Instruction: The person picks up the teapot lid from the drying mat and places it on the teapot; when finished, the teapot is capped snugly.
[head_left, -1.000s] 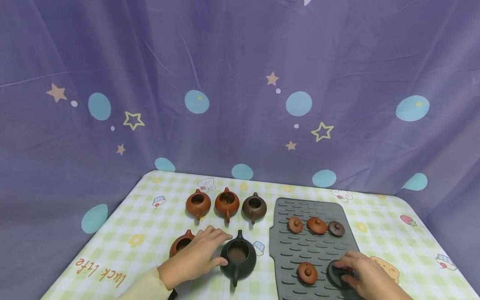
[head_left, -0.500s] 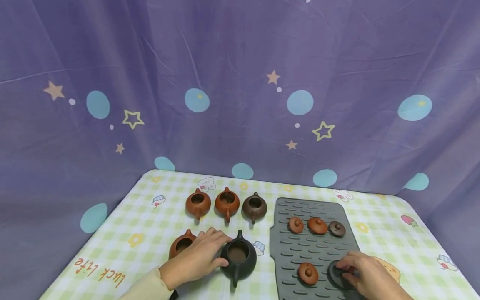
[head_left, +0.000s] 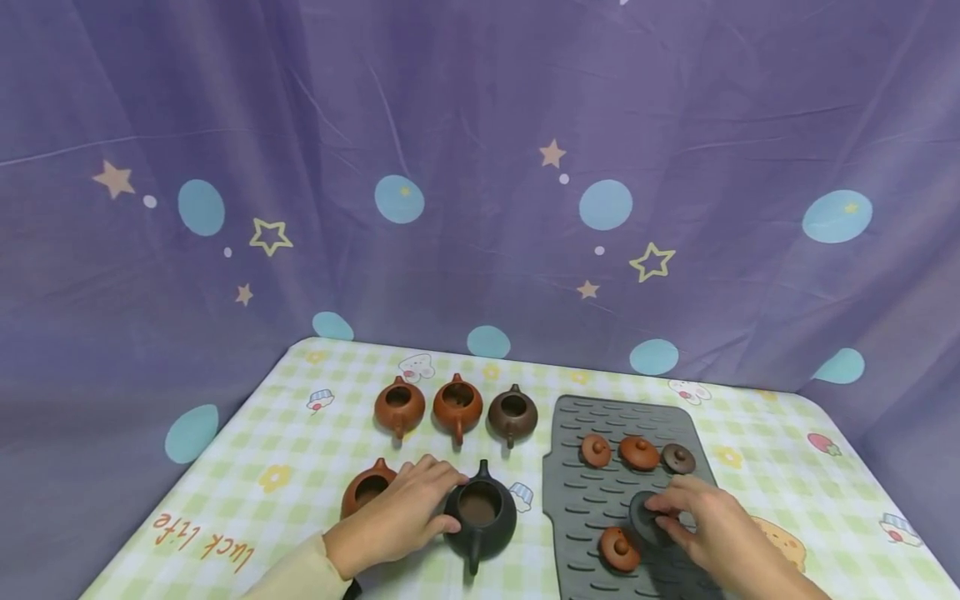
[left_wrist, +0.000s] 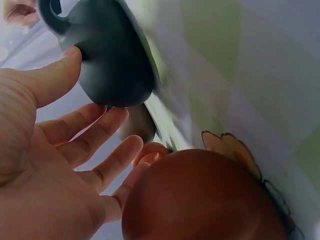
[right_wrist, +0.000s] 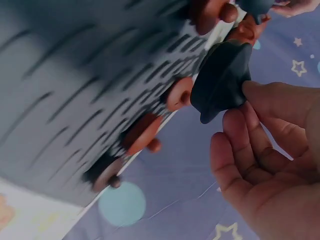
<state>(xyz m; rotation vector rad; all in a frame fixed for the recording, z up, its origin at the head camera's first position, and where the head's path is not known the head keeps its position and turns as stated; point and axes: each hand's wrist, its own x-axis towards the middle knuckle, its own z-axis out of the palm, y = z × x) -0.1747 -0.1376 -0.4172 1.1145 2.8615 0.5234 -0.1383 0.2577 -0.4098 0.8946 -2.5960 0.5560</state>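
My left hand point(head_left: 408, 508) rests its thumb and fingertips against the left side of a black teapot point(head_left: 495, 533), which stands lidless on the table, spout away from me. In the left wrist view, the fingers are spread and fairly straight beside the teapot point(left_wrist: 115, 55). Under that hand, partly hidden, stands an orange-brown teapot point(head_left: 358, 492). My right hand point(head_left: 712, 525) pinches a black lid point(head_left: 645, 525) by its knob, over the grey mat point(head_left: 585, 500). In the right wrist view, the lid point(right_wrist: 220, 75) is tilted and raised off the mat, thumb and fingers at its knob.
Behind stand two orange-brown teapots point(head_left: 399, 408) and a dark brown teapot point(head_left: 517, 421), all lidless. On the mat lie a red-brown lid point(head_left: 617, 557) close to the black one and, further back, two orange-brown lids point(head_left: 637, 454) and a dark brown lid point(head_left: 678, 461).
My right hand has lifted the black lid from the mat and moved it left and slightly away from me. The left hand keeps its place on the black teapot.
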